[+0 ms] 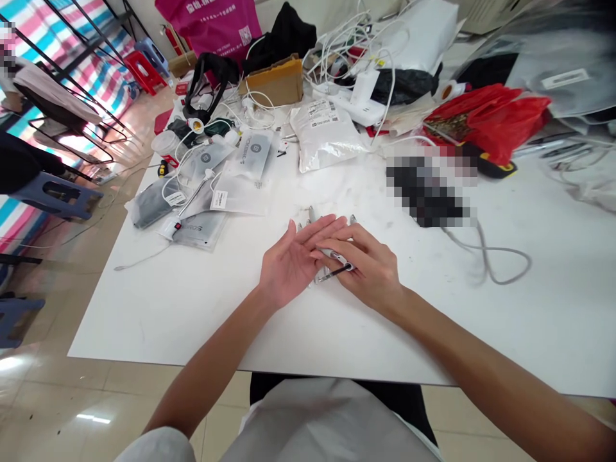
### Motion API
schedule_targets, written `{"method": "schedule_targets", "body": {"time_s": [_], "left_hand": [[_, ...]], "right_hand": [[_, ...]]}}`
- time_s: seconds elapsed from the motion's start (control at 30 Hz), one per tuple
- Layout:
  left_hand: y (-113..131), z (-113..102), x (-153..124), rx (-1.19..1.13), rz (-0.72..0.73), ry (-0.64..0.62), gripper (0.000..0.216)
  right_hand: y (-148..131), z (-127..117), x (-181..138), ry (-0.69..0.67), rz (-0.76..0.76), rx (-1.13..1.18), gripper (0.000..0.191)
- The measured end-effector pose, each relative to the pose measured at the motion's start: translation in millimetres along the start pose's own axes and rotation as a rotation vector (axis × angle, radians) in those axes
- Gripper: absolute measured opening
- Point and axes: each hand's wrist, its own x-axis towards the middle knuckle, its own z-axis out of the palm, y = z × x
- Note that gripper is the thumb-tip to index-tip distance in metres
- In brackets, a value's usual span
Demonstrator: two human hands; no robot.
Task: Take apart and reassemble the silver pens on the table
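My left hand (293, 264) lies palm up above the white table, its fingers stretched out and the thumb apart. Over its fingertips, my right hand (373, 266) pinches a slim white-and-silver tool with a thin dark rod (337, 273); its exact kind is not clear. The tool is close to the left fingers, and whether it touches them is hard to see. Several small slim silvery pieces (312, 213) lie on the table behind and under my hands, mostly covered by them.
Clear plastic pouches (240, 170) and white cables lie at left. Behind stand a white parcel bag (327, 135), a cardboard box (274, 83) and tangled cords. A red plastic bag (500, 119), a blurred dark object (426, 192) and a grey cable loop (505, 250) are at right.
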Motion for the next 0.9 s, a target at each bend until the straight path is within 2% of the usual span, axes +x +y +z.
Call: {"method": "schedule_targets", "body": {"time_s": [0.1, 0.27, 0.4, 0.9], "left_hand": [[-0.5, -0.4, 0.5, 0.02, 0.0, -0.018, 0.057], [-2.4, -0.6, 1.3, -0.016, -0.02, 0.0, 0.057], [-4.0, -2.5, 2.5, -0.012, -0.015, -0.019, 0.057], [-3.1, -4.0, 2.2, 0.022, -0.009, -0.064, 0.059]], "right_hand": [[-2.1, -0.3, 2.1, -0.023, 0.015, -0.033, 0.011], [-3.3, -0.5, 3.4, 0.006, -0.049, -0.051, 0.012], [-2.5, -1.0, 3.1, -0.025, -0.023, -0.099, 0.008], [-3.6, -3.4, 7.0, -0.03, -0.082, -0.083, 0.007]]}}
